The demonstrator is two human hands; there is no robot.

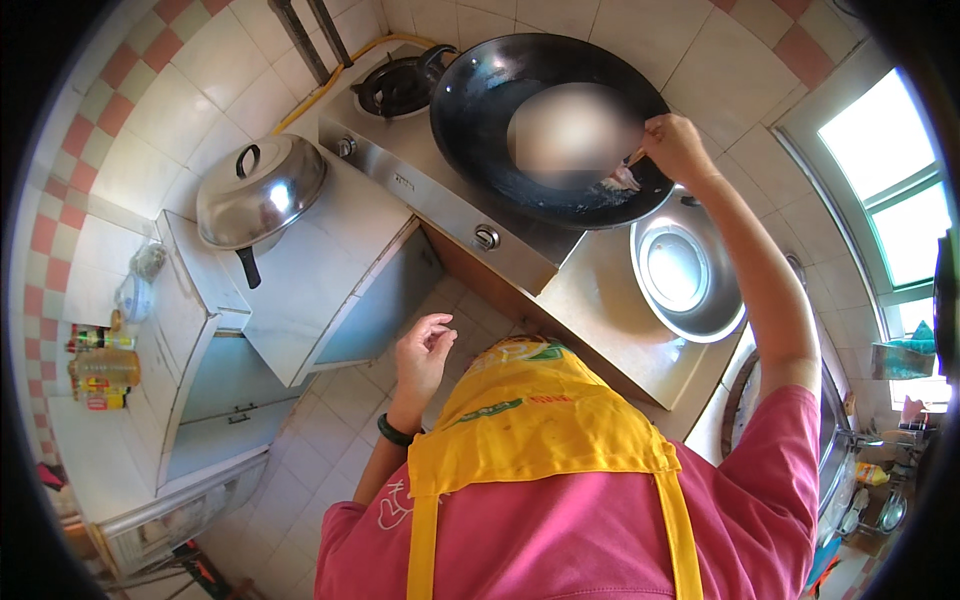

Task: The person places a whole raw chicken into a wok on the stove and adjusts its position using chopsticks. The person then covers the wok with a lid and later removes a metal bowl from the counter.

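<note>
My right hand [679, 146] is at the right rim of a large black wok [476, 124], gripping a thin light-brown utensil [637, 156] that reaches down into it. At its lower end a pinkish-white piece [621, 179] touches the wok's inner wall; whether it is food or bristles I cannot tell. A blurred patch covers the wok's middle, so what lies there is hidden. The wok sits on a stainless-steel gas stove [405, 180]. In the air left of my yellow apron [540, 420], my left hand [426, 345] holds nothing, its fingers loosely curled and apart from the thumb.
A steel basin [690, 270] stands on the counter right of the stove. On the left counter rests a domed steel lid [262, 195] over a black-handled pan [249, 268]. The second burner [390, 90] is behind. Bottles [105, 367] stand far left; a window [885, 150] is at right.
</note>
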